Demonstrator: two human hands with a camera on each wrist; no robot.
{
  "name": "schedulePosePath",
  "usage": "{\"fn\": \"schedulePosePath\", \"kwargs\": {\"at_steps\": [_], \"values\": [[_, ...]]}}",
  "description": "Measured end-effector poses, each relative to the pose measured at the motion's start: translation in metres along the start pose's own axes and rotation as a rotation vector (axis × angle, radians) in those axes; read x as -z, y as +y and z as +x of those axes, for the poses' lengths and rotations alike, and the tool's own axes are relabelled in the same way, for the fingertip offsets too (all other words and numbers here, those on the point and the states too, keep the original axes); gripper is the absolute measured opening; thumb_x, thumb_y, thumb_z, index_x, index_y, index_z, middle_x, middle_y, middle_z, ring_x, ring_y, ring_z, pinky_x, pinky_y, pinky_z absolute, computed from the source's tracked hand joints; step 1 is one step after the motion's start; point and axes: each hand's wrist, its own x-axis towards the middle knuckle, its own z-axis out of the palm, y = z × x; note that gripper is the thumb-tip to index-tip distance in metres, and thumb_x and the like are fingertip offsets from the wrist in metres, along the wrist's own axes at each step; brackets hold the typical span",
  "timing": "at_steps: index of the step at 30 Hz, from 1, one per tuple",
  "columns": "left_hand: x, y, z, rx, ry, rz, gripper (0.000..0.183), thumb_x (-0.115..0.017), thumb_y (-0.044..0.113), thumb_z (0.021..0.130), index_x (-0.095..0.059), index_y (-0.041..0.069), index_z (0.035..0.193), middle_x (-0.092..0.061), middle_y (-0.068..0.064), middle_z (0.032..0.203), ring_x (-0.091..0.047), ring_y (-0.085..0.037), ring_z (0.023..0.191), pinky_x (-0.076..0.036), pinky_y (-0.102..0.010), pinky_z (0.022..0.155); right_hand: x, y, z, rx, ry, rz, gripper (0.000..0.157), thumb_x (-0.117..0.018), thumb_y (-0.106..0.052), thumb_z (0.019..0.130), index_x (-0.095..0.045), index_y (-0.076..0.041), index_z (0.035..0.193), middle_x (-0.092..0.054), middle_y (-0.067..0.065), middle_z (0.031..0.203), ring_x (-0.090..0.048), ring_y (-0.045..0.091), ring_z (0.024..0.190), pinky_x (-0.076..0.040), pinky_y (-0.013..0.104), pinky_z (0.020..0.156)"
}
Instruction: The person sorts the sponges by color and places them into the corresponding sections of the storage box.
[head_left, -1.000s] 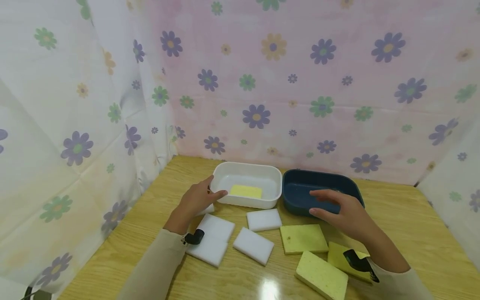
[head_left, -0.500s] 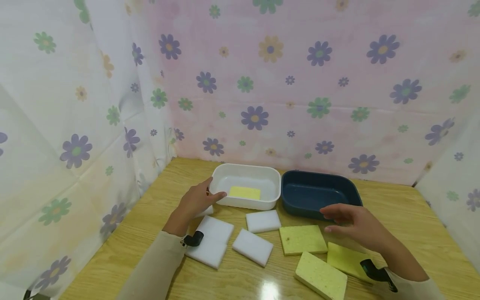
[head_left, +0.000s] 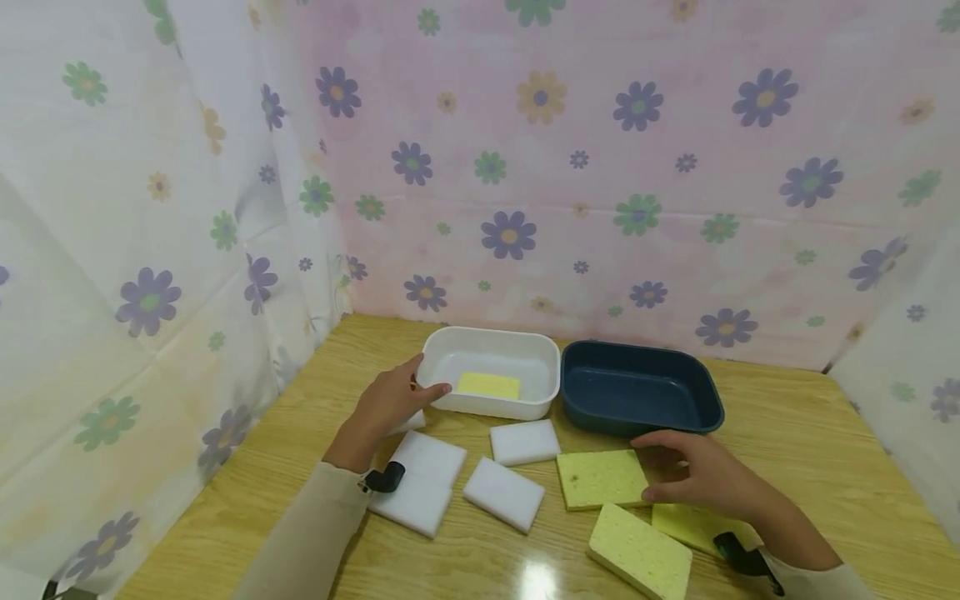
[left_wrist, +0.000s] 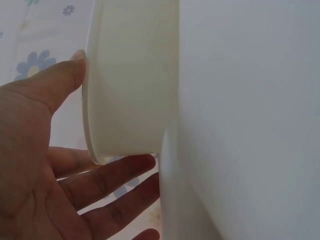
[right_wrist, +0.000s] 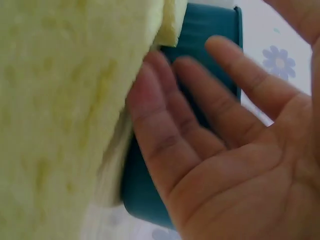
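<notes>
My left hand (head_left: 386, 408) rests at the near left corner of a white container (head_left: 540, 410). In the left wrist view its thumb touches the rim and its other fingers stretch along the end wall. A yellow sponge (head_left: 489, 385) lies inside. My right hand (head_left: 705, 475) hovers at the right edge of a flat yellow sponge (head_left: 602, 479), thumb and fingers apart. Under that hand is another yellow sponge (head_left: 697, 527), partly hidden, and a thicker one (head_left: 640, 550) lies nearer. The right wrist view shows the fingers spread close beside a sponge (right_wrist: 55, 110).
A dark blue container (head_left: 637, 404) stands right beside the white one. White sponges lie in front: one (head_left: 525, 442) near the containers, one (head_left: 504, 493) closer, and overlapping ones (head_left: 420, 483) by the left wrist. Flowered cloth (head_left: 510, 167) hangs behind the wooden table (head_left: 810, 433).
My right hand has moved back from over the dark blue container and down to the yellow sponges. The left hand has stayed at the white container.
</notes>
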Motion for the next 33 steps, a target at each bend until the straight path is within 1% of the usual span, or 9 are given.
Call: {"fn": "schedulePosePath", "kwargs": {"at_steps": [2,6,8,12,18,22,25,31,33], "values": [[0.0010,-0.0012,-0.0001,0.000,0.002,0.003,0.104,-0.062,0.076,0.089,-0.024,0.017,0.166,-0.068,-0.010,0.130,-0.067,-0.024,0.109,-0.054,-0.045,0.089,-0.0022,-0.0011,0.0032,-0.014,-0.019,0.004,0.071,-0.083,-0.027,0.089,-0.051,-0.004,0.149,-0.054,0.027,0.146,-0.064,0.042,0.121,-0.059,0.030,0.088],[0.0020,-0.0028,-0.0001,-0.003,0.002,0.002,0.101,-0.063,0.072,0.091,-0.025,0.016,0.166,-0.068,-0.010,0.128,-0.068,-0.023,0.105,-0.054,-0.045,0.087,-0.0049,-0.0037,0.0062,-0.056,-0.056,0.043,0.088,-0.087,-0.026,0.086,-0.040,0.000,0.155,-0.041,0.033,0.155,-0.054,0.050,0.131,-0.058,0.035,0.095],[0.0022,-0.0029,-0.0002,-0.004,0.000,0.002,0.102,-0.063,0.073,0.091,-0.025,0.016,0.166,-0.069,-0.009,0.127,-0.068,-0.022,0.103,-0.054,-0.043,0.086,-0.0056,-0.0044,0.0062,-0.074,-0.066,0.055,0.095,-0.089,-0.027,0.083,-0.036,0.002,0.157,-0.035,0.034,0.158,-0.050,0.052,0.135,-0.057,0.036,0.097],[0.0028,-0.0018,-0.0007,-0.007,0.000,-0.003,0.104,-0.061,0.076,0.089,-0.025,0.017,0.166,-0.069,-0.008,0.126,-0.068,-0.020,0.100,-0.054,-0.042,0.083,-0.0084,-0.0051,0.0058,-0.085,-0.061,0.058,0.101,-0.091,-0.029,0.080,-0.034,0.004,0.157,-0.033,0.034,0.157,-0.047,0.053,0.137,-0.055,0.035,0.100],[0.0032,0.0019,-0.0018,0.002,-0.015,-0.018,0.103,-0.062,0.075,0.089,-0.024,0.018,0.166,-0.068,-0.008,0.128,-0.068,-0.021,0.103,-0.054,-0.043,0.085,-0.0103,-0.0048,0.0047,-0.054,-0.054,0.013,0.096,-0.092,-0.030,0.079,-0.041,0.006,0.152,-0.039,0.032,0.149,-0.051,0.053,0.131,-0.056,0.037,0.098],[0.0041,0.0038,-0.0006,-0.001,-0.013,-0.019,0.101,-0.062,0.074,0.090,-0.024,0.018,0.166,-0.069,-0.009,0.127,-0.068,-0.022,0.103,-0.054,-0.043,0.085,-0.0089,-0.0044,0.0046,-0.067,-0.047,0.005,0.092,-0.092,-0.030,0.078,-0.046,0.003,0.150,-0.040,0.030,0.148,-0.052,0.052,0.130,-0.056,0.037,0.098],[0.0051,0.0036,-0.0002,-0.001,-0.008,-0.007,0.101,-0.062,0.073,0.091,-0.025,0.016,0.166,-0.069,-0.010,0.127,-0.068,-0.023,0.104,-0.054,-0.044,0.086,-0.0084,-0.0041,0.0057,-0.062,-0.052,0.009,0.090,-0.092,-0.030,0.079,-0.046,0.003,0.150,-0.039,0.030,0.148,-0.052,0.052,0.131,-0.055,0.037,0.100],[0.0049,0.0034,-0.0016,0.012,-0.017,-0.019,0.102,-0.062,0.073,0.091,-0.024,0.016,0.166,-0.068,-0.011,0.128,-0.068,-0.024,0.105,-0.054,-0.045,0.087,-0.0082,-0.0029,0.0063,-0.033,-0.066,0.016,0.087,-0.091,-0.027,0.081,-0.046,0.005,0.148,-0.039,0.031,0.148,-0.052,0.053,0.130,-0.054,0.039,0.101],[0.0049,0.0033,-0.0020,0.008,-0.016,-0.017,0.103,-0.062,0.074,0.091,-0.024,0.015,0.166,-0.068,-0.011,0.129,-0.068,-0.024,0.105,-0.054,-0.045,0.087,-0.0081,-0.0031,0.0062,-0.026,-0.066,0.021,0.086,-0.091,-0.026,0.081,-0.047,0.005,0.147,-0.038,0.031,0.148,-0.052,0.053,0.130,-0.054,0.040,0.101]]}}
